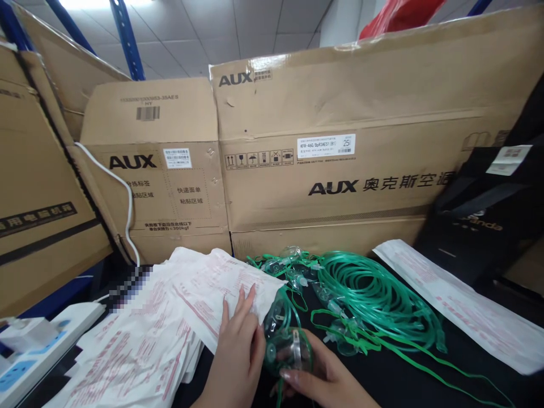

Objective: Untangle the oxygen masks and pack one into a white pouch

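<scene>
My left hand (238,343) lies with its fingers stretched out over a white paper pouch (221,277) with red print. Between the thumb and fingers of my right hand (325,374) is a clear green oxygen mask (293,350) with a metal nose strip. Green tubing (293,306) runs from beside the mask toward the pouch's edge, where the pouch hides part of it. The left thumb is close to the mask; I cannot tell whether they touch. Under the pouch, to the left, spreads a stack of similar printed pouches (140,340).
Coiled green tubing (378,294) and more masks (340,334) with green straps lie right of my hands. Another white pouch (459,306) rests farther right, by a black bag (476,215). A power strip (46,340) sits left. Cardboard boxes (340,215) wall the back.
</scene>
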### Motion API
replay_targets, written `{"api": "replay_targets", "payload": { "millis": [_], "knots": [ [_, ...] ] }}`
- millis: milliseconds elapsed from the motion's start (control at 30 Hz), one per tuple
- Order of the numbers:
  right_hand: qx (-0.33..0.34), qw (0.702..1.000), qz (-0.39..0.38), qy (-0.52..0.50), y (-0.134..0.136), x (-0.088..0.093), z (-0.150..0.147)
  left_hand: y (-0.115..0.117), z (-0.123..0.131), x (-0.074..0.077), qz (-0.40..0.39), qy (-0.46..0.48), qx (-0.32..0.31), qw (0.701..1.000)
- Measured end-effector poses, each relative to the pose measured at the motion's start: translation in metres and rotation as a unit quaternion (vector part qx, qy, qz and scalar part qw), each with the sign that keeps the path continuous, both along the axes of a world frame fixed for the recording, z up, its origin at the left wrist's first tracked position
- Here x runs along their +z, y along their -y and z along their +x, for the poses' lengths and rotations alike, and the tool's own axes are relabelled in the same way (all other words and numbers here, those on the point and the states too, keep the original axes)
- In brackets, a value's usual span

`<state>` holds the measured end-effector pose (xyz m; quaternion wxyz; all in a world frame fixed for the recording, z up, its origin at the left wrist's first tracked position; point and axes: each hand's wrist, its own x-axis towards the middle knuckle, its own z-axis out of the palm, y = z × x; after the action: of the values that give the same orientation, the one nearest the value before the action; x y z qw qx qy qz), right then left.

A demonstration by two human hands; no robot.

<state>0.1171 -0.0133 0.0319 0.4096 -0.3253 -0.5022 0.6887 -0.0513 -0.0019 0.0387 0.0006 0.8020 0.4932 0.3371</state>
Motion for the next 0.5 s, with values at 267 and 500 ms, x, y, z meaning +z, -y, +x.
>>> {"api": "replay_targets", "payload": {
  "millis": [267, 500],
  "knots": [
    [-0.012, 0.999, 0.038, 0.009, -0.004, 0.01, 0.003, 0.01, -0.001, 0.001, 0.047, 0.017, -0.025, 0.998],
    [-0.031, 0.998, 0.045, -0.005, -0.007, 0.005, -0.002, 0.018, 0.007, -0.014, 0.135, -0.027, -0.038, 0.99]
  ]
}}
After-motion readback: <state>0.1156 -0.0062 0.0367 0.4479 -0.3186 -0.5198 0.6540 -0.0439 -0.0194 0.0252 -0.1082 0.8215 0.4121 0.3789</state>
